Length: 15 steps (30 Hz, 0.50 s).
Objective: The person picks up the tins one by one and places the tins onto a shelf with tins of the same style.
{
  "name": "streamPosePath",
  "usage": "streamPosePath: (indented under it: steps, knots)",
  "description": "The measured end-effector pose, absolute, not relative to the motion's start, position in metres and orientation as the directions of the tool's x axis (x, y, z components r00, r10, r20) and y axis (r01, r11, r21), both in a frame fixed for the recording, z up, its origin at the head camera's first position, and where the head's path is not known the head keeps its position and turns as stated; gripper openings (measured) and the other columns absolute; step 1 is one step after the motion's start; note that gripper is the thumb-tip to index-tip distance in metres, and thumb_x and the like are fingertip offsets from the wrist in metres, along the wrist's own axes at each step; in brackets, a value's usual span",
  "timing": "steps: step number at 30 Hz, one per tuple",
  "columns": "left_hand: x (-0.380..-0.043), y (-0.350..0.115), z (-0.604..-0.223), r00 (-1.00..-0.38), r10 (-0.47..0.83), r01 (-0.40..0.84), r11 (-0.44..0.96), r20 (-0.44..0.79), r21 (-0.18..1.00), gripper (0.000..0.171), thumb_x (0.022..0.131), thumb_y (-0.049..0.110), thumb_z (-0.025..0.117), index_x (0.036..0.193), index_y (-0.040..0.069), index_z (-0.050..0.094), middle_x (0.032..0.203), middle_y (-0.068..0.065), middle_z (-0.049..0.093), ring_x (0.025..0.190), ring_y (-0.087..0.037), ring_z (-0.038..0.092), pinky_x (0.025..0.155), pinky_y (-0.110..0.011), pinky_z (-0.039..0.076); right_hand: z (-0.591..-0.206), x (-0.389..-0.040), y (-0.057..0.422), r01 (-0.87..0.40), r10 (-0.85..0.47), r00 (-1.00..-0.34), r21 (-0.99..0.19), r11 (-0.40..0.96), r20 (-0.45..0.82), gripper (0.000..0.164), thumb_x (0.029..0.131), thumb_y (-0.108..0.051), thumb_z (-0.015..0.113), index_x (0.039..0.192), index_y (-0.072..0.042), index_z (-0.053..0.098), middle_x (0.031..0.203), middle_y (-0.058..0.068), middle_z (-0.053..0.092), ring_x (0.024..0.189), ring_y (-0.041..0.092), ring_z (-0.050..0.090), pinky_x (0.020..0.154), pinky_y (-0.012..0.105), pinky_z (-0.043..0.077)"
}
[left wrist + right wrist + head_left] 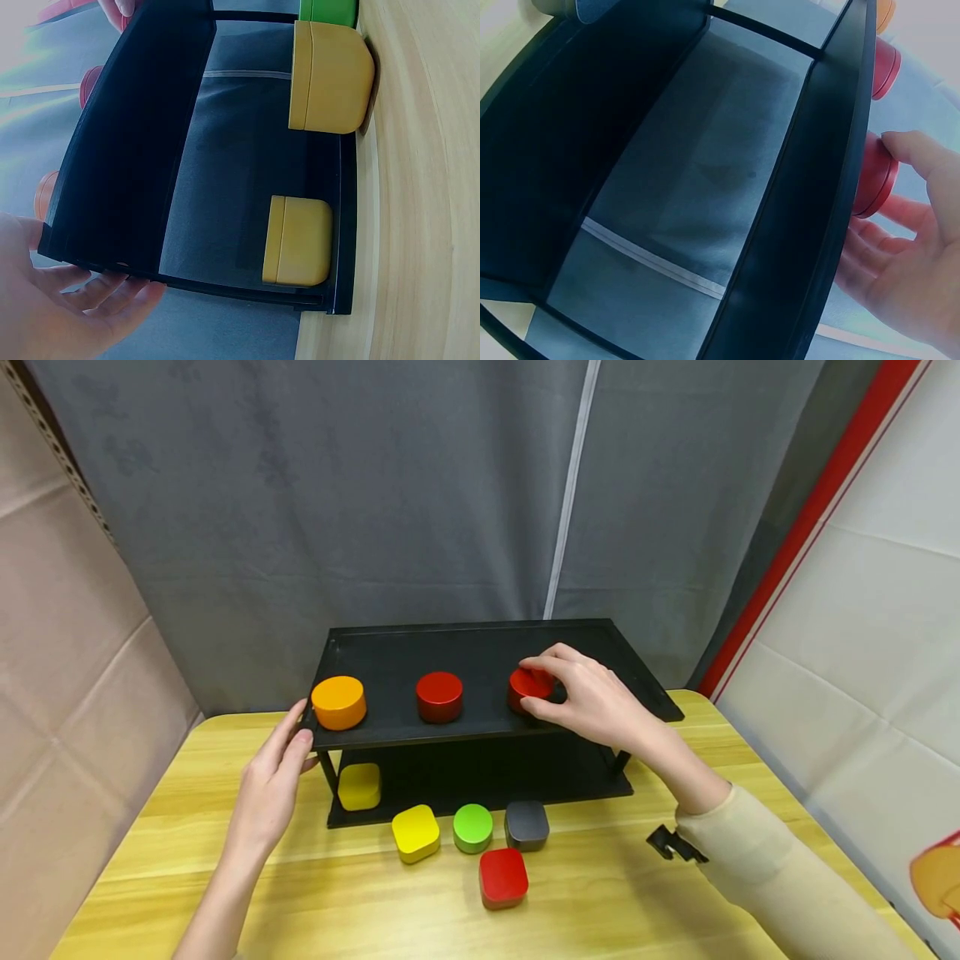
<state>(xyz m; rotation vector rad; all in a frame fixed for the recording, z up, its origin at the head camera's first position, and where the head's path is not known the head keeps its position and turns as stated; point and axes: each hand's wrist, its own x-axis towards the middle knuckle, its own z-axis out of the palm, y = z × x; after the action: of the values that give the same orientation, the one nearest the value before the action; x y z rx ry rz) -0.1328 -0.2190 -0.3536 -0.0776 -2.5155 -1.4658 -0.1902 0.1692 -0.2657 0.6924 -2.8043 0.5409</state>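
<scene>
A black two-tier shelf [480,652] stands on the table. My left hand [267,781] holds the left edge of its upper tier, thumb and fingers on either side of the board in the left wrist view. On the upper tier, my right hand [592,697] pinches a red round tin [525,689] between thumb and fingers, toward the right. Another red round tin [439,697] sits mid-tier, and an orange round tin [339,702] is close to the left hand. Below, a yellow square tin [359,787] rests at the lower tier's left end.
In front of the shelf, on the wooden table [600,893], are a yellow square tin [416,832], a green round tin [472,827], a dark grey square tin [527,825] and a red square tin [503,877]. A grey curtain [375,510] hangs behind.
</scene>
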Motion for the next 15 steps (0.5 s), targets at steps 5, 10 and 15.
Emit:
streamPosePath:
  steps: [5,10,15]
  knots:
    - [-0.1326,-0.2188,-0.3536,-0.973,-0.071,0.158,0.500,0.222,0.851,0.054,0.112,0.040,0.036,0.164,0.029,0.027,0.162,-0.021,0.041,0.124,-0.041,0.064,0.085,0.004,0.046,-0.2662,-0.1900,0.1698,-0.481,-0.408,-0.871,-0.300,0.824,0.273,0.048,0.094,-0.037,0.073,0.138,-0.019,0.066,0.124,0.003,0.064,0.102,0.020,0.062,0.079,0.035,0.056]
    - [-0.1328,-0.2189,-0.3537,-0.973,-0.069,0.156,0.501,0.219,0.851,0.054,0.112,0.040,0.036,0.164,0.030,0.027,0.162,-0.021,0.041,0.125,-0.040,0.064,0.085,0.003,0.046,-0.2664,-0.1897,0.1700,-0.477,-0.405,-0.874,-0.305,0.825,0.270,0.049,0.094,-0.037,0.073,0.139,-0.019,0.065,0.126,0.004,0.064,0.103,0.020,0.061,0.080,0.036,0.056]
    - [-0.1327,-0.2187,-0.3538,-0.973,-0.070,0.156,0.502,0.220,0.851,0.054,0.112,0.040,0.036,0.164,0.029,0.027,0.162,-0.021,0.040,0.124,-0.041,0.064,0.085,0.004,0.046,-0.2672,-0.1889,0.1704,-0.468,-0.400,-0.879,-0.315,0.826,0.259,0.054,0.094,-0.037,0.074,0.142,-0.018,0.062,0.129,0.005,0.063,0.105,0.022,0.061,0.083,0.037,0.057]
